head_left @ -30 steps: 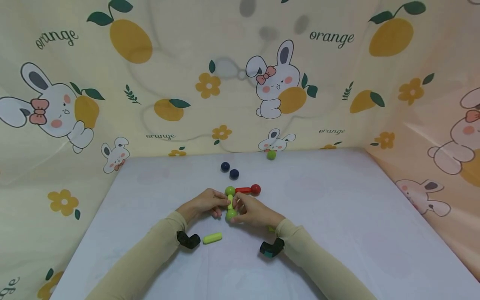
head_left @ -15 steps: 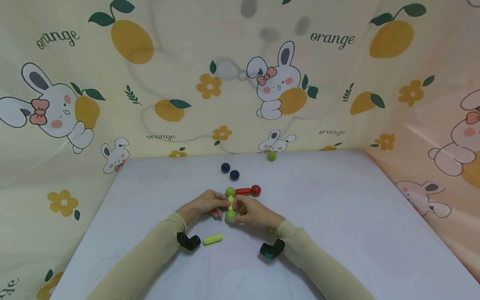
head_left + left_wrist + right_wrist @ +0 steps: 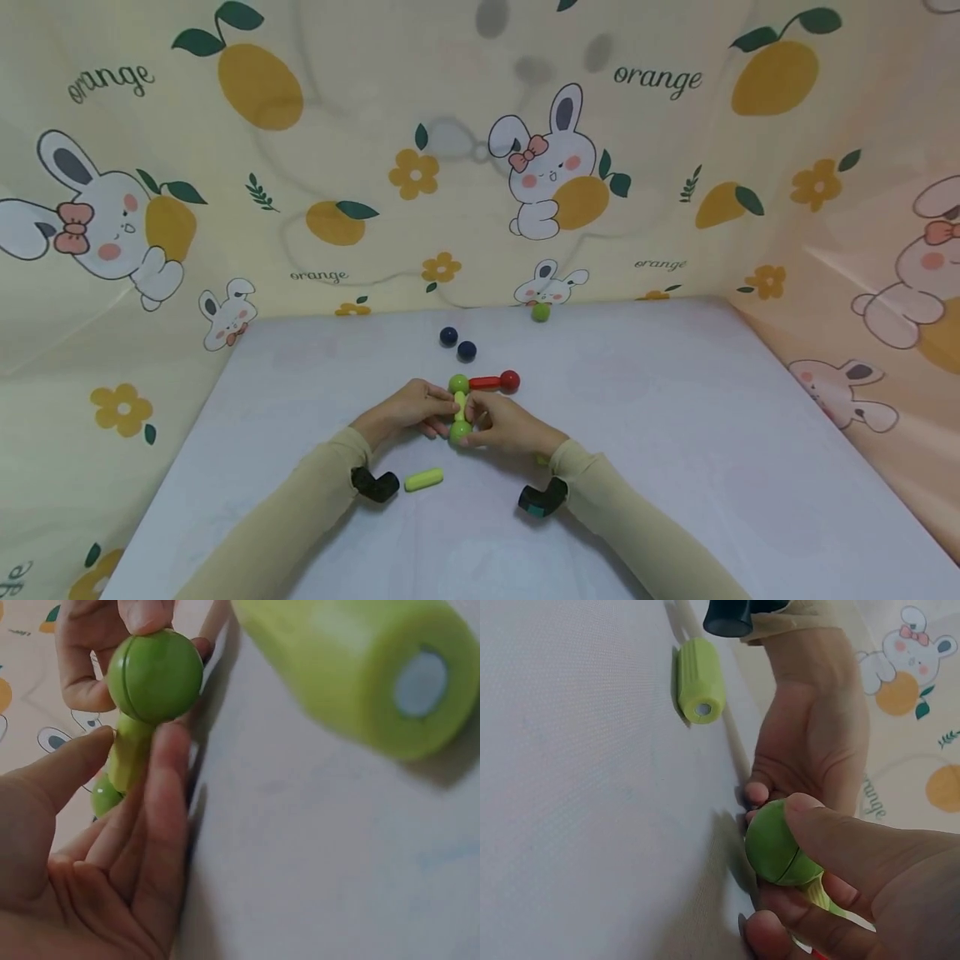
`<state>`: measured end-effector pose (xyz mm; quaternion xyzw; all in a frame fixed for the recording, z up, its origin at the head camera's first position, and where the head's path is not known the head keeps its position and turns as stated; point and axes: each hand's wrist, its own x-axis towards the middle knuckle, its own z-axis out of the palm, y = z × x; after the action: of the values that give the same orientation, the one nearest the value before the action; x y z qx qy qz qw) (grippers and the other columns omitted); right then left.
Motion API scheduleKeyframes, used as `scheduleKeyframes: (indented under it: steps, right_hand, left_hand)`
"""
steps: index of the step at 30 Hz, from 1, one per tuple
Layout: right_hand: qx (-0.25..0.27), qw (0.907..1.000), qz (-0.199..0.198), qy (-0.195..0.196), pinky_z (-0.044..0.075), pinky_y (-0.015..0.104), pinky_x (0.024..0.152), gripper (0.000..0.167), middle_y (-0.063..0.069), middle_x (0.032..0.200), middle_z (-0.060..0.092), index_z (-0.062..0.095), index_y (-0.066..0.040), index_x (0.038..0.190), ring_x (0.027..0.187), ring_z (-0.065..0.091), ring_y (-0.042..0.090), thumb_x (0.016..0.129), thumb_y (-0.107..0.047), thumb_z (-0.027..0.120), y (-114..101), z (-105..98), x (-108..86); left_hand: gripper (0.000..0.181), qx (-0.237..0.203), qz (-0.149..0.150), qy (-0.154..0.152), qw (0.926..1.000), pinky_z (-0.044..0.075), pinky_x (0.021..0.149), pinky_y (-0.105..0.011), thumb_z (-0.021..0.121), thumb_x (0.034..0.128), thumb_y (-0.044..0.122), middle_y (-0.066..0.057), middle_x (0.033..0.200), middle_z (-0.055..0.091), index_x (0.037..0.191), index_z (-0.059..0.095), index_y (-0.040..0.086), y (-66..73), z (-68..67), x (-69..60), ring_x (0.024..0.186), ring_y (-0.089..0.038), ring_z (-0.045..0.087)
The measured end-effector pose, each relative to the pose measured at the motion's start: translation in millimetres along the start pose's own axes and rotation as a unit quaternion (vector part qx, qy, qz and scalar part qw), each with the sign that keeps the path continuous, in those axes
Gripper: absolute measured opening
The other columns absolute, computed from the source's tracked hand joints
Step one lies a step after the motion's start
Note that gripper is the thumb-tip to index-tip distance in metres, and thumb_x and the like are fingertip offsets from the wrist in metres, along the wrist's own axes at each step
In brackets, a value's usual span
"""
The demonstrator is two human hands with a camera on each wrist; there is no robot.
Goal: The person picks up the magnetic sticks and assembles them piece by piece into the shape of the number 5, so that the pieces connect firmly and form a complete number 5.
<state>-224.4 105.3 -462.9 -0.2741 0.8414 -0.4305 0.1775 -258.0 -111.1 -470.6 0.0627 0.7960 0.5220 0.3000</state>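
Between the hands in the head view, a yellow-green stick [image 3: 460, 406] joins a far green ball [image 3: 459, 383] and a near green ball [image 3: 460, 432]. The left hand [image 3: 407, 408] pinches the stick from the left, thumb on one side and fingers on the other in the left wrist view. From the right, the right hand [image 3: 510, 423] grips the near green ball [image 3: 776, 844], thumb on top in the right wrist view. A red stick [image 3: 485, 383] runs right from the far green ball to a red ball [image 3: 510, 382].
A loose yellow-green stick [image 3: 423, 479] lies nearer the person; another yellow-green piece [image 3: 542, 459] is mostly hidden by the right wrist. Two dark blue balls [image 3: 448, 337] [image 3: 467, 351] lie farther back. One green ball [image 3: 540, 312] rests at the white table's [image 3: 645, 375] back edge.
The view has shifted slightly. Both hands keep their hold on the green pieces, with hardly any visible movement.
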Motion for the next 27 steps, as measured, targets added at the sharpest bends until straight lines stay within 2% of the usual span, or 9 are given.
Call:
scheduleKeyframes:
  steps: [5,9,13,17,20,23,27]
  right_hand:
    - [0.000,0.9999,0.012,0.006,0.051,0.028,0.084,0.028,0.004,0.105,0.064,0.056,-0.007,0.100,0.095,0.060,0.018,0.088,-0.016,0.079,2.4,2.8,1.1]
    - [-0.001,0.9998,0.014,0.015,0.050,0.030,0.085,0.026,0.003,0.105,0.064,0.055,-0.009,0.098,0.097,0.060,0.018,0.089,-0.016,0.079,3.4,3.5,1.8]
    - [-0.001,0.9998,0.009,0.017,0.050,0.031,0.085,0.025,0.003,0.106,0.064,0.055,-0.010,0.099,0.099,0.060,0.018,0.090,-0.016,0.077,3.8,3.9,2.3]
    - [-0.009,0.9998,0.006,0.019,0.050,0.029,0.084,0.025,0.003,0.106,0.064,0.055,-0.009,0.101,0.098,0.059,0.017,0.090,-0.015,0.077,3.3,3.1,1.4]
    - [-0.014,0.9997,0.006,0.020,0.051,0.031,0.086,0.026,0.005,0.109,0.065,0.055,-0.009,0.102,0.100,0.060,0.018,0.090,-0.014,0.077,2.3,1.7,0.4]
    - [-0.008,0.9999,0.003,0.013,0.054,0.035,0.090,0.024,0.007,0.114,0.066,0.056,-0.009,0.104,0.105,0.063,0.020,0.091,-0.014,0.076,2.8,-0.1,0.1]
    - [0.005,1.0000,0.002,-0.004,0.056,0.036,0.093,0.023,0.006,0.118,0.067,0.059,-0.010,0.108,0.109,0.065,0.019,0.093,-0.018,0.074,7.5,-4.1,-2.0]
  left_hand:
    - [0.042,0.043,0.027,0.000,0.9987,0.055,0.059,-0.021,0.064,0.0995,0.022,-0.016,0.097,0.078,0.132,0.063,-0.005,3.7,-3.2,-9.9,0.064,-0.008,0.068]
    - [0.044,0.045,0.041,-0.008,0.9981,0.057,0.063,-0.024,0.065,0.0988,0.022,-0.014,0.100,0.078,0.134,0.060,-0.003,0.9,-5.1,-14.9,0.068,-0.011,0.070]
    - [0.042,0.026,0.058,-0.025,0.9977,0.058,0.067,-0.027,0.064,0.0988,0.019,-0.014,0.103,0.077,0.134,0.055,-0.001,-4.7,-5.5,-19.6,0.074,-0.014,0.071]
    - [0.042,0.027,0.099,-0.064,0.9926,0.056,0.069,-0.029,0.065,0.0976,0.013,-0.018,0.116,0.072,0.134,0.048,0.002,-6.3,-3.7,-23.7,0.079,-0.016,0.069]
    - [0.047,0.065,0.139,-0.083,0.9846,0.053,0.068,-0.028,0.069,0.0949,0.011,-0.021,0.125,0.066,0.138,0.050,0.006,-3.9,-0.6,-27.3,0.078,-0.016,0.066]
    - [0.050,0.103,0.162,-0.072,0.9787,0.050,0.064,-0.025,0.072,0.0919,0.010,-0.022,0.126,0.063,0.138,0.055,0.009,-1.0,3.5,-30.8,0.070,-0.015,0.060]
    - [0.050,0.128,0.165,-0.050,0.9766,0.049,0.062,-0.022,0.074,0.0904,0.008,-0.022,0.124,0.064,0.137,0.056,0.009,0.5,9.2,-33.6,0.067,-0.014,0.058]
